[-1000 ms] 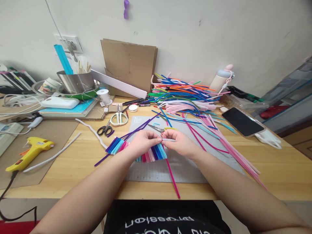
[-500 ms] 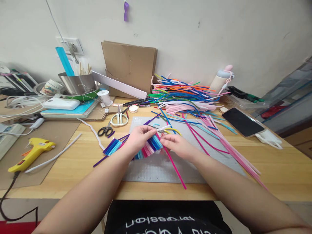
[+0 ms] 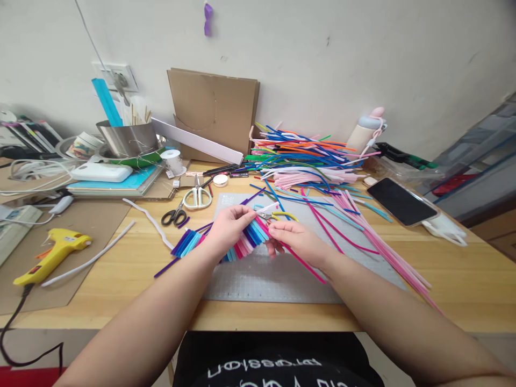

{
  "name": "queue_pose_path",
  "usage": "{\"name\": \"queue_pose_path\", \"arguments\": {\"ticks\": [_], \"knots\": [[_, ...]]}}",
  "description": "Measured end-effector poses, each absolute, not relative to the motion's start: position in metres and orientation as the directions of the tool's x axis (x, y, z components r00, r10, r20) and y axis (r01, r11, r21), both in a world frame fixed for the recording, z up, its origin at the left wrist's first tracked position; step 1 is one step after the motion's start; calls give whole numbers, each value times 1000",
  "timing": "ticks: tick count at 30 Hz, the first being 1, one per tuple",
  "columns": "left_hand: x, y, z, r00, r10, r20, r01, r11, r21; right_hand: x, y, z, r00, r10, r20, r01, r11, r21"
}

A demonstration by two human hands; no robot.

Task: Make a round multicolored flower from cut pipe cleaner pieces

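My left hand (image 3: pixel 230 224) pinches a white pipe cleaner (image 3: pixel 269 208) that carries a row of short pipe cleaner pieces (image 3: pixel 244 246) in purple, blue, pink and magenta. The row passes under my left wrist and shows again on its far side. My right hand (image 3: pixel 293 239) is closed on a magenta pipe cleaner (image 3: pixel 306 264) at the row's right end, its long tail slanting down to the right. Just behind the fingertips, yellow-handled pliers (image 3: pixel 287 216) lie on the grey cutting mat (image 3: pixel 266 282). My hands partly hide where the magenta piece joins the row.
A pile of pipe cleaners (image 3: pixel 310 148) lies at the back, with pink ones (image 3: pixel 387 252) to the right. White scissors (image 3: pixel 197 199) and black scissors (image 3: pixel 174 216) are left of the mat. A yellow glue gun (image 3: pixel 54 252) sits far left, a phone (image 3: pixel 402 201) right.
The magenta pipe cleaner's tail has swung up and to the right, and its upper part now lies against the row. My right hand's fingers have shifted slightly; my left hand stays nearly in place.
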State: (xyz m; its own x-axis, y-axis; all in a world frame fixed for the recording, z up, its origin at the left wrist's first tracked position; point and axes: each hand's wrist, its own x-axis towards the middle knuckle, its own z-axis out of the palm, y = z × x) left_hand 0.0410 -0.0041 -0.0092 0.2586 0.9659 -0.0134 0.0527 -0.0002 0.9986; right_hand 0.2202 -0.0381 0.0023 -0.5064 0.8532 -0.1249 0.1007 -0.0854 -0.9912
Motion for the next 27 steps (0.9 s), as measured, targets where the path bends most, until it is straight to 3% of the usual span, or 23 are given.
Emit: {"name": "queue_pose_path", "arguments": {"ticks": [4, 8, 11, 17, 27], "knots": [[43, -4, -10, 221, 975, 29, 59, -43, 997, 220, -39, 0, -528, 848, -54, 96, -4, -995], [45, -5, -11, 186, 979, 88, 115, -111, 987, 218, -42, -4, -498, 867, 19, 208, 141, -968], [47, -7, -11, 152, 983, 99, 137, -120, 983, 214, -42, -9, -438, 899, -26, 252, 95, -963], [49, -9, -14, 119, 987, 108, 108, -121, 987, 206, -43, -17, -412, 882, -227, 192, -160, -968], [53, -9, -20, 9, 996, 85, 124, -85, 989, 201, -48, -21, -341, 927, -157, 270, -63, -961]]}}
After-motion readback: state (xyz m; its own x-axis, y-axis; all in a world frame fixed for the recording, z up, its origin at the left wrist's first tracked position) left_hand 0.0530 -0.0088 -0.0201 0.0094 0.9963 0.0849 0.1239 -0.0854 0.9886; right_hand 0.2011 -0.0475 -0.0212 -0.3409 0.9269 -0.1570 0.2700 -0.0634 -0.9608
